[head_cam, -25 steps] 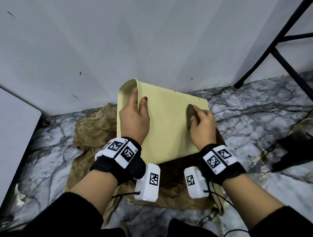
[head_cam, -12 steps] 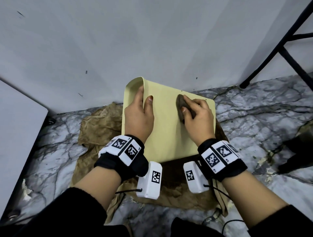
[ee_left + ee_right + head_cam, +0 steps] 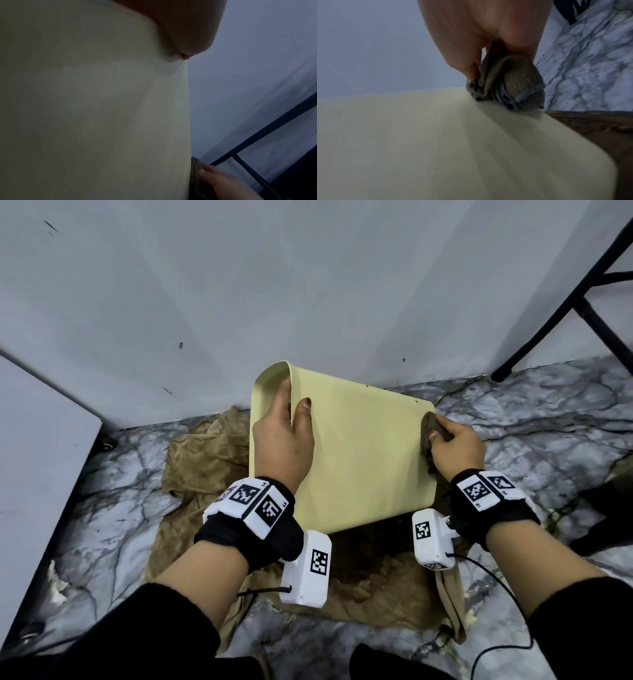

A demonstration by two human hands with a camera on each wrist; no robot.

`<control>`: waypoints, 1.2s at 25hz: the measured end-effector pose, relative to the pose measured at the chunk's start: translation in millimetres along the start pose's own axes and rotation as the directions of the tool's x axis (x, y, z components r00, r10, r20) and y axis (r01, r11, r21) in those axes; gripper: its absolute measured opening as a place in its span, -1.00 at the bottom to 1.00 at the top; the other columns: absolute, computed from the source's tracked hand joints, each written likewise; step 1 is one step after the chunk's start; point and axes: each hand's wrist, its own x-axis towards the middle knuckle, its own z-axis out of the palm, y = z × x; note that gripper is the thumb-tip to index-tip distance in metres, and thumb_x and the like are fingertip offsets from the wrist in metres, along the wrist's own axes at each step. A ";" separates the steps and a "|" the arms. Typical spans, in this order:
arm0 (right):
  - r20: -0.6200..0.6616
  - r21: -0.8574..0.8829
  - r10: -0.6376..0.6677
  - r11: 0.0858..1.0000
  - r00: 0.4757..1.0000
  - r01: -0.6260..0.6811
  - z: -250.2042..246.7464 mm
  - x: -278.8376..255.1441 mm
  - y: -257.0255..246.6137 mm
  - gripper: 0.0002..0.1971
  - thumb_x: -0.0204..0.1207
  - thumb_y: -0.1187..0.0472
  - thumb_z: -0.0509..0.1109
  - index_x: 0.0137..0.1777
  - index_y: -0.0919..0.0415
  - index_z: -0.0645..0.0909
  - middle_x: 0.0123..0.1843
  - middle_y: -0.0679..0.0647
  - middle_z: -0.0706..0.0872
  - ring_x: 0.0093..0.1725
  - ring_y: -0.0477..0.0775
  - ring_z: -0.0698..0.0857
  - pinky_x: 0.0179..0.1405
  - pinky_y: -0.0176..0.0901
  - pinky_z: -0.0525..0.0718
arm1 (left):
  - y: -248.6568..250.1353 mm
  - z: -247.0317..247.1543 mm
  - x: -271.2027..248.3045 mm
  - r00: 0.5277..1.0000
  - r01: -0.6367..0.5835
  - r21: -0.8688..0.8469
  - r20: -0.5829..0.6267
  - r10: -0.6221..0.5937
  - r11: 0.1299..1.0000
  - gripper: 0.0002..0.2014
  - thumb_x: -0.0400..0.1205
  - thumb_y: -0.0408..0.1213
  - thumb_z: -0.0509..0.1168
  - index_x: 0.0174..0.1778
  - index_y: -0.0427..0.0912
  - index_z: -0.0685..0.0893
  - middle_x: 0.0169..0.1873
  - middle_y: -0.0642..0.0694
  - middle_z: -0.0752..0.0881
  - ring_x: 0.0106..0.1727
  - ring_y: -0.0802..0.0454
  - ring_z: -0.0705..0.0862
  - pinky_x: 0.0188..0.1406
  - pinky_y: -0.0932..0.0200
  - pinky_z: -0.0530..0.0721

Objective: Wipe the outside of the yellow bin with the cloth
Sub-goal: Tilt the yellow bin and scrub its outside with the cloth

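The pale yellow bin (image 3: 359, 453) lies on its side on the floor, its broad outer wall facing up and its open mouth to the left. My left hand (image 3: 286, 436) grips the rim at the mouth, thumb on the outer wall, fingers inside. My right hand (image 3: 452, 445) holds a bunched grey-brown cloth (image 3: 428, 429) and presses it against the bin's right edge near the base corner. The cloth (image 3: 505, 88) shows folded under the fingers on the yellow wall (image 3: 436, 142). In the left wrist view the yellow wall (image 3: 94, 108) fills the left, with the cloth (image 3: 195, 175) low down.
A crumpled tan sheet (image 3: 205, 460) lies under the bin on the marbled floor (image 3: 548, 419). A grey wall (image 3: 308, 285) stands just behind. Black frame legs (image 3: 555, 313) lean at the right, a white panel (image 3: 37, 457) at the left, and a dark object (image 3: 613, 501) at the right edge.
My right hand has carried the cloth from the middle of the bin's upper wall out to its right edge. The left hand has kept its grip on the rim.
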 end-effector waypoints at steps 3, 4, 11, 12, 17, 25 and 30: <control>-0.007 0.013 -0.116 0.993 0.993 0.116 4.7 -18.0 -23.2 -0.63 0.54 0.24 0.24 0.36 0.11 0.49 0.35 0.25 0.53 0.35 0.26 0.50 0.35 -0.20 0.36 | 4.7 2.6 -1.5 1.000 0.004 -0.009 -0.005 -0.005 1.000 -0.63 0.63 -0.28 0.16 0.38 -0.16 0.46 -0.46 -0.02 0.53 -0.47 0.22 0.48 -0.41 0.57 0.40; -0.014 0.025 -0.198 0.980 0.980 0.199 8.5 -26.5 -34.4 -0.63 0.54 0.25 0.25 0.35 0.11 0.51 0.34 0.25 0.54 0.33 0.25 0.51 0.29 -0.29 0.34 | 6.1 3.4 -2.1 1.000 0.002 -0.016 0.002 -0.002 1.000 -0.63 0.63 -0.28 0.17 0.38 -0.16 0.47 -0.47 0.01 0.51 -0.46 0.24 0.48 -0.40 0.58 0.40; -0.024 0.095 -0.468 0.878 0.883 0.468 26.2 -68.4 -72.7 -0.62 0.51 0.27 0.29 0.34 0.07 0.52 0.21 0.16 0.60 0.19 0.30 0.52 0.18 -0.34 0.32 | 20.7 -1.6 0.7 0.998 -0.055 -0.028 0.035 0.056 0.998 -0.69 0.59 -0.38 0.16 0.26 -0.26 0.50 -0.05 -0.03 0.63 -0.04 -0.04 0.63 -0.15 0.47 0.47; -0.033 0.089 -0.469 0.878 0.883 0.470 25.6 -71.1 -70.2 -0.62 0.51 0.27 0.29 0.34 0.06 0.52 0.21 0.15 0.60 0.19 0.29 0.51 0.10 -0.43 0.26 | 25.2 -1.2 2.7 0.999 -0.020 -0.049 0.035 0.022 0.999 -0.73 0.60 -0.38 0.16 0.22 -0.24 0.52 -0.05 -0.03 0.63 0.01 -0.10 0.64 -0.10 0.34 0.49; -0.017 0.090 -0.510 0.856 0.860 0.509 23.9 -84.6 -66.8 -0.61 0.51 0.30 0.29 0.33 0.05 0.53 0.19 0.15 0.60 0.14 0.27 0.49 0.03 -0.47 0.20 | 37.3 6.1 1.0 0.983 0.165 -0.197 -0.047 -0.177 0.966 -0.64 0.65 -0.25 0.15 0.38 -0.21 0.43 0.07 -0.24 0.65 0.03 -0.06 0.64 -0.02 0.24 0.48; -0.125 0.142 -0.589 0.786 0.798 0.602 19.0 -94.7 -93.8 -0.61 0.47 0.26 0.26 0.30 0.06 0.55 0.15 0.16 0.62 0.09 0.24 0.53 0.09 -0.41 0.28 | 37.1 8.0 -5.8 1.000 0.016 -0.241 -0.020 -0.021 0.970 -0.63 0.63 -0.34 0.18 0.38 -0.23 0.46 -0.35 0.29 0.51 -0.41 0.49 0.55 -0.33 0.64 0.48; -0.109 0.139 -0.600 0.780 0.793 0.610 12.4 -85.1 -90.8 -0.63 0.47 0.23 0.25 0.29 0.03 0.57 0.14 0.14 0.62 0.10 0.22 0.52 0.14 -0.32 0.35 | 36.3 5.1 -6.8 0.999 -0.041 -0.224 -0.025 0.036 0.974 -0.63 0.62 -0.30 0.19 0.37 -0.21 0.48 0.04 -0.32 0.74 0.06 -0.13 0.69 0.06 0.17 0.61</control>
